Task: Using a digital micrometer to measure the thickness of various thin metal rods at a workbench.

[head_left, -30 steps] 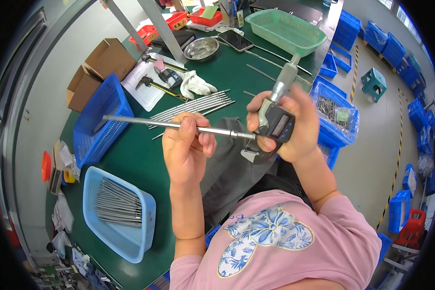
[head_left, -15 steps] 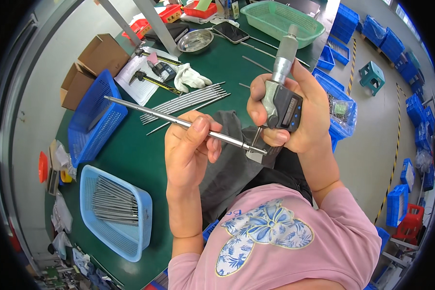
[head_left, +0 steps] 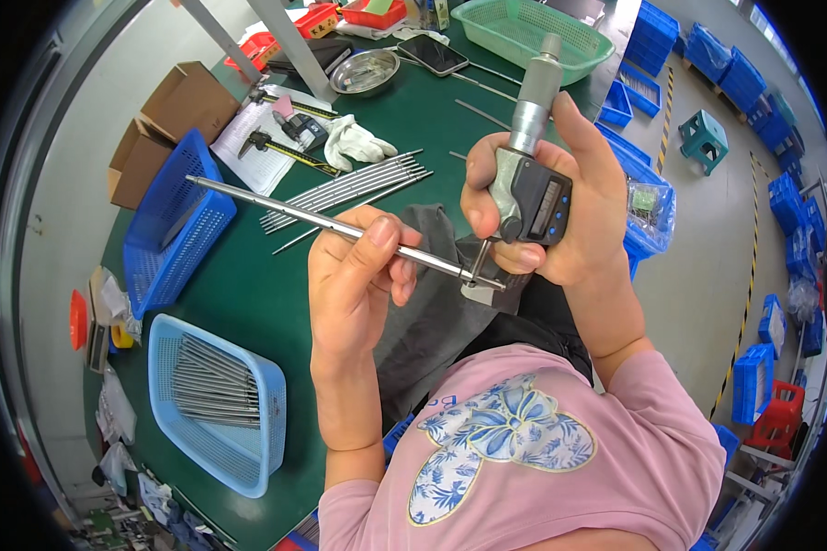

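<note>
My left hand (head_left: 354,280) pinches a slim steel rod (head_left: 326,223) between thumb and fingers, the rod slanting from upper left down to the right. In my right hand (head_left: 583,211) is a digital micrometer (head_left: 535,197), its thimble pointing up and its frame gripped by the fingers. Near its right end the rod lies at the micrometer's measuring gap; whether both jaws touch it I cannot tell. Several similar rods (head_left: 349,191) lie side by side on the green table (head_left: 312,303) beyond my left hand. More rods fill part of a light blue basket (head_left: 271,404) at the left.
A dark blue basket (head_left: 147,248) leans near cardboard boxes (head_left: 188,101) at the left. Calipers (head_left: 289,154), white gloves (head_left: 358,142), a metal bowl (head_left: 366,72), a phone (head_left: 434,53) and a green basket (head_left: 533,37) sit at the back. Grey cloth (head_left: 423,321) hangs over the near edge.
My view has shifted slightly, and both hands sit a little further left in it. The rod and micrometer keep nearly the same position relative to each other.
</note>
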Demonstrator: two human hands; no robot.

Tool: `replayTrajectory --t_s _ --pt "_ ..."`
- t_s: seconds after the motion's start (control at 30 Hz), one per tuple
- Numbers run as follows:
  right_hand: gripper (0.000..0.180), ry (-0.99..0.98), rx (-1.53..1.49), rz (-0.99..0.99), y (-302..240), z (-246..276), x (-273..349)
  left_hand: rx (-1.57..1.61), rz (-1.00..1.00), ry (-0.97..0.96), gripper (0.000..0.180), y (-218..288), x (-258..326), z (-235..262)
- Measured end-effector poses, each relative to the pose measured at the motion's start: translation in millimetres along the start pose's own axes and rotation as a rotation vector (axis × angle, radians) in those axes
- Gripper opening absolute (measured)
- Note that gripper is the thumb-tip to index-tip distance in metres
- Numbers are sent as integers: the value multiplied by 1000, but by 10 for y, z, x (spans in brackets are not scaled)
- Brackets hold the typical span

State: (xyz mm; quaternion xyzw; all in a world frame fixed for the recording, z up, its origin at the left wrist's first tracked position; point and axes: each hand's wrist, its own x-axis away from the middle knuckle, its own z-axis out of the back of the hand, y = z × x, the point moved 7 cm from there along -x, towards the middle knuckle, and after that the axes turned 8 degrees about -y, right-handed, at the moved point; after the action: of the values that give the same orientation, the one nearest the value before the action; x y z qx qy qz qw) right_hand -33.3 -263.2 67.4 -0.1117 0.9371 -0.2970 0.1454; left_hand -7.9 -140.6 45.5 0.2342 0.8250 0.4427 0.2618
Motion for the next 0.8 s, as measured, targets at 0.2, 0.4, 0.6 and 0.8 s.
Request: replayTrajectory --t_s 0.2,0.4,0.6,0.8 --pt "60 9 104 18 0 40 -6 14 12 -4 19 -23 -19 11" --pt "67 25 40 -9 25 35 2 20 1 -53 19 -13 -22 29" --pt "66 20 -26 -38 67 66 7 19 11 -45 20 -25 -37 11" --pt "65 39 20 4 53 83 16 -16 9 -33 21 -19 -40 15"
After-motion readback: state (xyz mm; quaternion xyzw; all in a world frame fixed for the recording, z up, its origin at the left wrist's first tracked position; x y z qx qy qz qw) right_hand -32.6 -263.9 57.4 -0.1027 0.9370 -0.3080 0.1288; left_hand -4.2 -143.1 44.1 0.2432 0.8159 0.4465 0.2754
